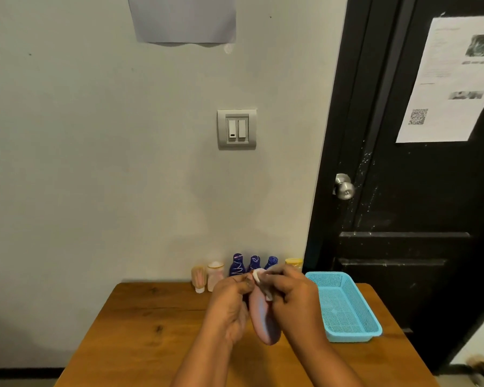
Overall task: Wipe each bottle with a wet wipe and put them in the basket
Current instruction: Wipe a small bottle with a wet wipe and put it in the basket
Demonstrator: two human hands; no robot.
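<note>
Looking down, we lose the lower parts of the three dark blue bottles and the yellow-capped jar behind our hands at lower centre. Our left hand curls round the soft pink plastic bottle, held above the wooden table. Our right hand pinches a white wet wipe against the bottle's top, which is hard to make out. The light blue mesh basket, right of the hands, shows only its perforated floor. Bare wood runs left to the table's edge.
</note>
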